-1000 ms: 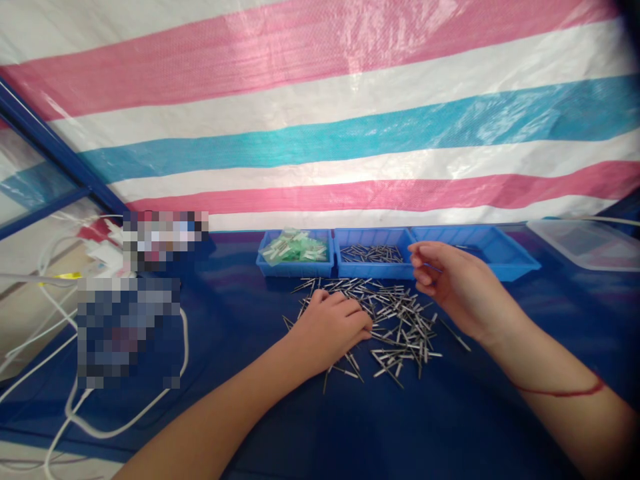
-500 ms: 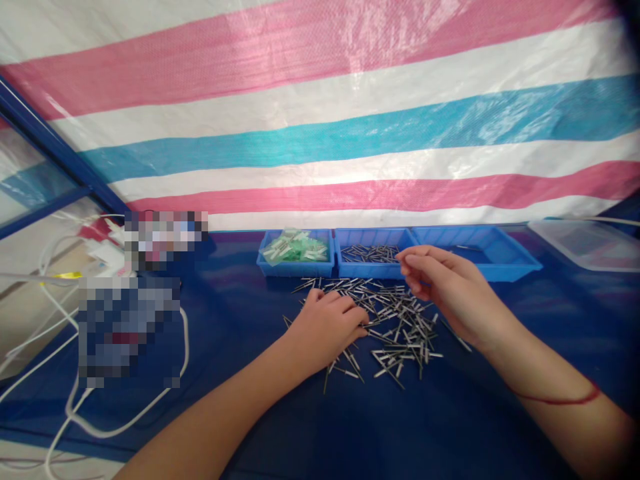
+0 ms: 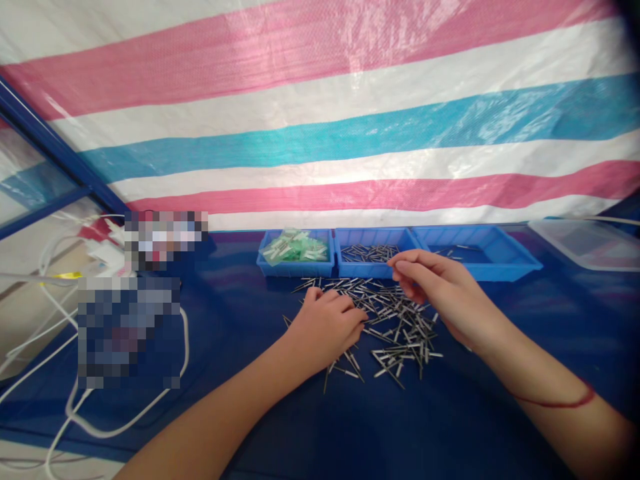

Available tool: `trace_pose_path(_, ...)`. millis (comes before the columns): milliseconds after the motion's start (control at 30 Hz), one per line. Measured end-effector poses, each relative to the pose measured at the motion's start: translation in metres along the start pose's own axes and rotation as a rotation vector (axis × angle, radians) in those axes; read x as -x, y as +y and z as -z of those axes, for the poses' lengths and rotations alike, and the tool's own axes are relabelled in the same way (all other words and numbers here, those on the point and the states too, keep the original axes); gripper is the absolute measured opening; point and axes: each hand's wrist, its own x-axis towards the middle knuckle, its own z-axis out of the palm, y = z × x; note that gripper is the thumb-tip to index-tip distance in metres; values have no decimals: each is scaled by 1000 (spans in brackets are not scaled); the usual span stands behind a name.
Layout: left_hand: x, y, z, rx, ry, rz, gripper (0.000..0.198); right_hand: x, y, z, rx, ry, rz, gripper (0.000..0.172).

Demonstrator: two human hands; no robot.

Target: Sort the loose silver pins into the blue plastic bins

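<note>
A loose heap of pop rivets point(image 3: 400, 327), thin silvery pins with thicker sleeves, is spread over the dark blue tabletop. My left hand point(image 3: 333, 323) lies on the left part of this heap, palm down. Its fingers curl inward, and whatever is beneath them is hidden. Above the heap's right side hovers my right hand point(image 3: 435, 283), thumb and index finger pinched together; anything between the tips is too small to make out. Just behind the pinch is the middle blue bin point(image 3: 367, 269), holding more rivets. The right blue bin point(image 3: 505, 267) contains a few rivets, partly covered by my right hand.
The left blue bin point(image 3: 295, 270) holds green-and-white small packets point(image 3: 297, 248). A clear plastic lid point(image 3: 585, 243) lies at the back right. White cables point(image 3: 185, 340) loop over the table's left side near pixelated items. A striped sheet point(image 3: 320, 147) hangs behind.
My right hand has shifted slightly left toward the middle bin, its fingertips staying pinched. More rivets show in the right bin. My left hand has hardly moved.
</note>
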Motion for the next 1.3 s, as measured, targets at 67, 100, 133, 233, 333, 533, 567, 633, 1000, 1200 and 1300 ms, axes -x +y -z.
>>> trace_pose_path(67,0,0,-2,-33,16,-3,19,1,-2,-1,17,0,-5,19)
trace_pose_path(100,0,-1,-2,-49,20,-4,20,1,-2,-1,29,-1,-8,18)
trace_pose_path(133,0,-1,-2,-64,21,-4,20,2,-3,-2,45,-4,-10,18)
trace_pose_path(233,-1,-1,-2,-63,30,35,21,2,-2,-1,109,-22,1,18)
trace_pose_path(333,-3,-3,1,102,137,176,22,2,0,-2,205,-19,72,17)
trace_pose_path(533,-6,1,5,630,393,379,17,16,3,-22,260,-92,239,17)
trace_pose_path(567,-6,3,5,677,398,389,16,20,4,-26,234,-110,241,19)
trace_pose_path(633,-5,6,4,739,399,404,15,24,4,-31,193,-106,244,20)
trace_pose_path(1000,-6,10,6,814,318,381,20,27,5,-32,162,-42,239,17)
trace_pose_path(1200,-7,8,5,738,308,302,20,30,5,-32,279,-60,341,14)
trace_pose_path(1300,-7,7,5,735,309,274,17,31,5,-32,336,-46,429,12)
